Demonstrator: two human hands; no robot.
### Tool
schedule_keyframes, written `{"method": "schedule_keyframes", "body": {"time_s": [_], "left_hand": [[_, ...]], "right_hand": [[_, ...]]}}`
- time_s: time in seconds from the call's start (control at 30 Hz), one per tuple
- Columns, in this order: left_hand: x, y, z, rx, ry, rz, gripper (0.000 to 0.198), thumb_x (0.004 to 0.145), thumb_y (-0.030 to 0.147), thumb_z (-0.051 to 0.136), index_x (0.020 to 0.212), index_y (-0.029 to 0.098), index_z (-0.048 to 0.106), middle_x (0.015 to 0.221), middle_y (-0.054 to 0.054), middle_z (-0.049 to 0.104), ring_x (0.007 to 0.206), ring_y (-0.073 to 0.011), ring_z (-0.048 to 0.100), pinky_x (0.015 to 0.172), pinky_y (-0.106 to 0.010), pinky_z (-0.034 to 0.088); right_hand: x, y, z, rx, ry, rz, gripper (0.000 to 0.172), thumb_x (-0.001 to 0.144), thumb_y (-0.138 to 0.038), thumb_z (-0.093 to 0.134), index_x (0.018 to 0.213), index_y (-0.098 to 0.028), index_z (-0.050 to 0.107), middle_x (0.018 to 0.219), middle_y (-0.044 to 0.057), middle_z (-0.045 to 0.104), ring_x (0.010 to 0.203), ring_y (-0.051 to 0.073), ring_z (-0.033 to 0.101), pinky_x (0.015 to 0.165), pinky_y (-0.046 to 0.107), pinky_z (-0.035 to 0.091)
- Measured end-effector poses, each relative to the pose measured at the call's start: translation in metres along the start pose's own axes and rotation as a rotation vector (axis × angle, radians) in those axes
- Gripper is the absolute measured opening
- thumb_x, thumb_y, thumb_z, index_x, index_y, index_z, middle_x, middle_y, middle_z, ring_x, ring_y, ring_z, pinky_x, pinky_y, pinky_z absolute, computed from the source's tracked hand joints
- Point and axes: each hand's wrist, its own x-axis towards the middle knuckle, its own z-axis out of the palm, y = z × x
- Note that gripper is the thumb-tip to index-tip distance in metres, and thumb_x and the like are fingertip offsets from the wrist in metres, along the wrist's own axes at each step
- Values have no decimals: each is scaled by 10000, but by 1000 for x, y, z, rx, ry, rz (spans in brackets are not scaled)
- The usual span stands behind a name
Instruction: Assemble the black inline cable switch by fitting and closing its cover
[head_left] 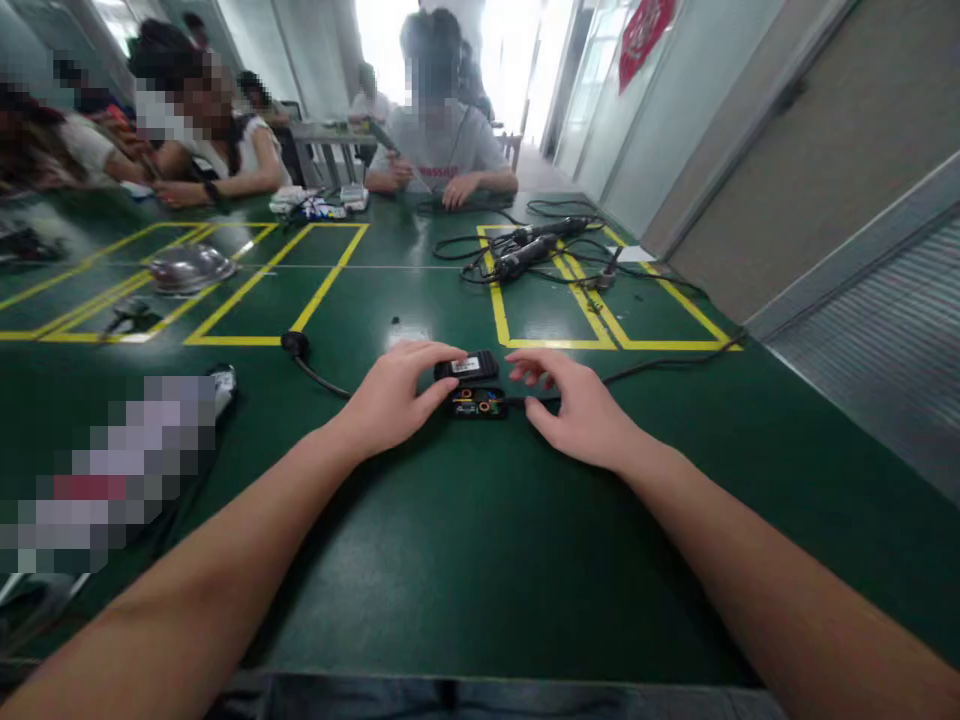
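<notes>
A small black box cover with a white label (466, 366) lies on the green table (450, 560). Just in front of it sits an open black case showing a circuit board with coloured parts (478, 403). My left hand (394, 400) curls round the left ends of both pieces, index finger on the cover and thumb against the open case. My right hand (577, 410) rests to the right of them, fingers bent, thumb touching the black cable (645, 368) that leaves the case.
A black plug and cord (300, 350) lie left of my hands. Yellow tape boxes (315, 300) mark the table. Tangled cables and black tools (532, 250) lie beyond. A metal dish (191, 268) sits far left. Several people sit at the far end.
</notes>
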Motion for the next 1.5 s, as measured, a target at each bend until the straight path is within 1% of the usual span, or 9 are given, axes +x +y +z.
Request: {"method": "schedule_keyframes", "body": {"time_s": [0.13, 0.27, 0.4, 0.57, 0.7, 0.93, 1.2, 1.37, 1.5], "left_hand": [[-6, 6, 1, -14, -125, 58, 323, 1082, 277, 682, 1364, 219, 827, 1349, -100, 867, 1284, -299, 779, 1202, -509, 594], [-7, 3, 2, -15, -173, 72, 302, 1080, 271, 700, 1344, 215, 836, 1342, -106, 870, 1274, -302, 780, 1188, -520, 602], [-5, 3, 4, -5, -183, 51, 293, 1053, 252, 764, 1335, 228, 840, 1338, -97, 870, 1255, -299, 783, 1177, -521, 608], [-2, 9, 6, 32, -205, 5, 300, 1026, 222, 825, 1325, 232, 844, 1299, -94, 869, 1226, -305, 782, 1151, -509, 620], [-1, 14, 6, 78, -208, -5, 321, 1005, 189, 845, 1325, 217, 839, 1281, -107, 860, 1218, -315, 773, 1139, -508, 620], [-1, 13, 6, 59, -197, -35, 312, 1017, 230, 827, 1329, 236, 844, 1242, -88, 866, 1174, -302, 777, 1127, -491, 613], [-2, 11, 6, 14, -190, -52, 349, 978, 250, 852, 1328, 242, 850, 1242, -87, 855, 1185, -302, 769, 1131, -487, 602], [0, 5, 8, -209, -179, -150, 295, 989, 320, 805, 1271, 246, 852, 1227, -70, 863, 1161, -286, 782, 1093, -467, 613], [3, -1, 11, -422, -119, -261, 376, 974, 366, 804, 1313, 204, 787, 1280, -100, 853, 1195, -281, 790, 1022, -426, 638]], "right_hand": [[-1, -5, -2, -1, -19, 3, 668, 836, -120, 684, 1499, -205, 695, 1339, 139, 827, 1117, 314, 776, 1025, 508, 663], [0, -9, 0, -14, -64, 10, 555, 911, -194, 746, 1466, -203, 753, 1339, 143, 842, 1151, 328, 784, 1060, 526, 665], [0, -7, 2, -14, -79, 53, 415, 983, -288, 826, 1398, -259, 826, 1304, 113, 861, 1190, 323, 799, 1097, 521, 662], [0, -2, 2, 16, -98, 145, 503, 964, -277, 896, 1461, -298, 822, 1288, 92, 867, 1208, 313, 803, 1119, 524, 662], [0, -3, 1, -27, -96, 114, 479, 956, -243, 894, 1430, -294, 846, 1295, 100, 860, 1232, 324, 783, 1133, 536, 654], [-1, -1, 2, 7, -86, 192, 454, 945, -288, 906, 1394, -329, 859, 1193, 66, 849, 1056, 285, 805, 1026, 486, 680], [1, -5, -1, 3, -97, 154, 393, 942, -284, 892, 1334, -311, 877, 1131, 65, 851, 1041, 285, 792, 991, 459, 671], [1, -8, -1, 8, -102, 142, 384, 962, -355, 851, 1334, -263, 854, 1163, 83, 871, 993, 286, 794, 953, 465, 670], [0, -9, 1, 35, -74, 139, 497, 968, -388, 814, 1444, -254, 770, 1213, 93, 867, 943, 276, 782, 928, 472, 666]]}}
